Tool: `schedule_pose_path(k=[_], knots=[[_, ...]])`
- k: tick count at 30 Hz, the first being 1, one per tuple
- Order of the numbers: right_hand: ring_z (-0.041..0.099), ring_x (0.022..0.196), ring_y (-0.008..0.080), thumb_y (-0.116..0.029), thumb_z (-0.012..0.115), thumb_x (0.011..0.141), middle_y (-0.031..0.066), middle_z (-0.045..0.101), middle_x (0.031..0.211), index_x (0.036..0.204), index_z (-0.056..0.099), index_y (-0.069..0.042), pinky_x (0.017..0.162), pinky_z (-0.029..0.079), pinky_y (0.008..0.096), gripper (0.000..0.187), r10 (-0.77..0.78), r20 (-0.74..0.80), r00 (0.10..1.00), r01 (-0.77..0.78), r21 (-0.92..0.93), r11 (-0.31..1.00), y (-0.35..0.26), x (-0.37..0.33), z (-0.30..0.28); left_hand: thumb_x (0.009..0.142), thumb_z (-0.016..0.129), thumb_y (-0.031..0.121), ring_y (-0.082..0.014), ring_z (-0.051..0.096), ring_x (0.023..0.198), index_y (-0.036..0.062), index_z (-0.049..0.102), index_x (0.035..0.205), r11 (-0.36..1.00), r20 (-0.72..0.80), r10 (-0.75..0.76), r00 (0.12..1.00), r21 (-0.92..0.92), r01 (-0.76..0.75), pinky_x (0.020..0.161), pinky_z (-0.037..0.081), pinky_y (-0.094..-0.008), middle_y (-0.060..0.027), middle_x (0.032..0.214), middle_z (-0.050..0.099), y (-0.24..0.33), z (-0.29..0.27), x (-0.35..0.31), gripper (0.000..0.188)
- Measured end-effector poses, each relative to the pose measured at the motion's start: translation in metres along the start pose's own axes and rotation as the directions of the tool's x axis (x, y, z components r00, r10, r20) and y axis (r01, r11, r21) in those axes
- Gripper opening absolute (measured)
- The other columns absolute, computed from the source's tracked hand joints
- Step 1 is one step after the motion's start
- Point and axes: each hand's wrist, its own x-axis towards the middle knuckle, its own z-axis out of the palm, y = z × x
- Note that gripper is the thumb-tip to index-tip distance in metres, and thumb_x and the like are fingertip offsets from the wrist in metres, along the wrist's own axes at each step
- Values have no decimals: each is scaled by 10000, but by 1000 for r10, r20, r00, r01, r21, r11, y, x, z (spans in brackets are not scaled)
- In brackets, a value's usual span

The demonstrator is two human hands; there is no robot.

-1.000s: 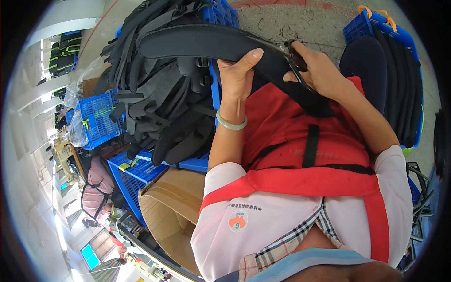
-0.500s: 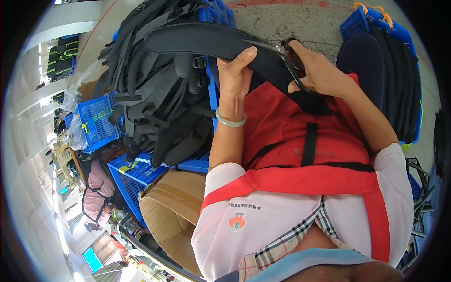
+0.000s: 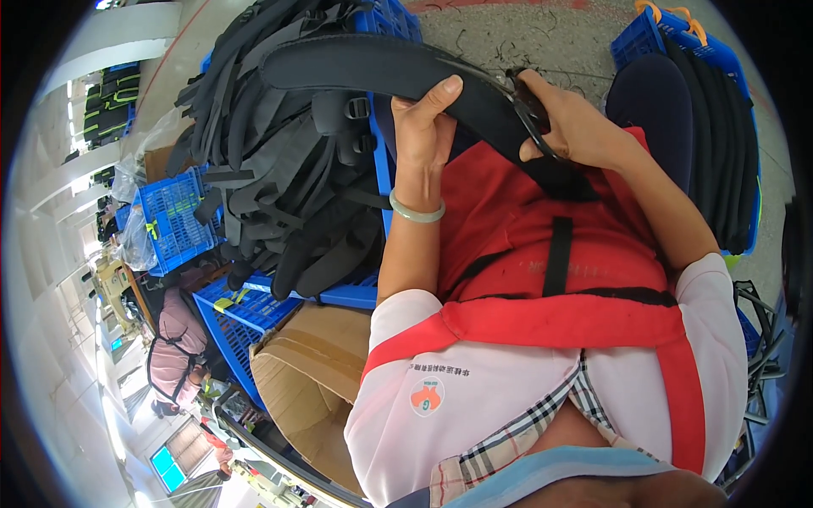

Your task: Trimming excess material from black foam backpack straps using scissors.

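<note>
left hand point(image 3: 428, 127) grips black strap point(image 3: 364, 66), one end above piled straps point(image 3: 275, 182); right hand point(image 3: 584, 127) clasps scissors point(image 3: 535, 132) at its upper edge; little shifted since the earlier view, so work remains there

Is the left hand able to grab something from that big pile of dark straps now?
Probably not straight away: the left hand is holding the long black padded strap. Were that hand free, likely yes: the pile of dark straps lies just to its left, with nothing seeming to block it.
</note>
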Motion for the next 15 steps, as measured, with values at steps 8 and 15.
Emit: schedule_pose_path(k=[8,15], knots=[[584,672,414,-502,770,712,203,585,681,1041,507,-11,610,451,421,647,33,46,998,-29,-83,996,-19,-1,-7,790,671,-70,-190,638,872,64,629,1002,1000,17,-8,1000,1,8,850,524,-345,-52,933,651,-2,-7,0,254],[403,567,159,-422,749,784,89,409,598,891,520,-1,524,370,335,491,64,8,998,-64,79,995,-2,1,3,802,671,-55,-186,636,888,69,630,1008,1000,26,-21,999,-14,22,859,521,-343,-51,957,651,-6,-7,4,244]])
